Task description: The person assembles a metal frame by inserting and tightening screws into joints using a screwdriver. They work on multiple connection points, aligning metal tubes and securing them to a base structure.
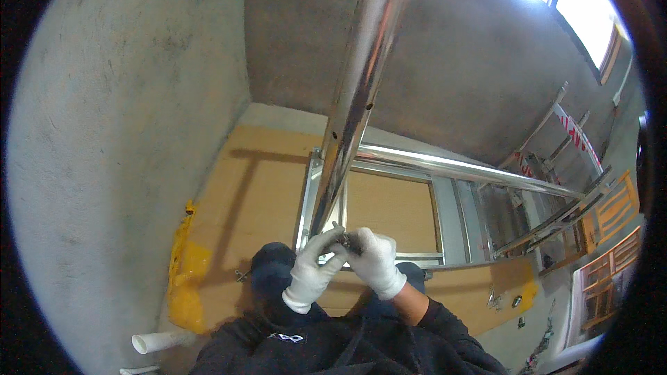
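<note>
Pipe (158, 342), white and open-ended, lies at the near left as I look down through the head camera, with crumpled yellow plastic (186, 285) just beyond it. Next comes a cardboard sheet (217, 180) covering the floor, and on it a small metal fitting (242, 276) lies loose beside the person's knee.

In the middle, I see the gloved left hand (314, 272) with its fingers drawn in narrow on a small metal part (345, 239), held near the lower end of a shiny pole (361, 62) that rises away to the far side. The gloved right hand (376, 262) meets it, fingertips closed on the same part, whose exact shape I cannot make out.

Further right, a metal frame (440, 232) lies on the cardboard, its bars seemingly joined, so I judge the main structure done. The pole's two side holes look unfilled, and whether its foot is fastened I cannot tell. At the near right, loose bits of hardware (495, 299) lie on the cardboard; I take it that some fastening is left, which puts the assembly about partway.
</note>
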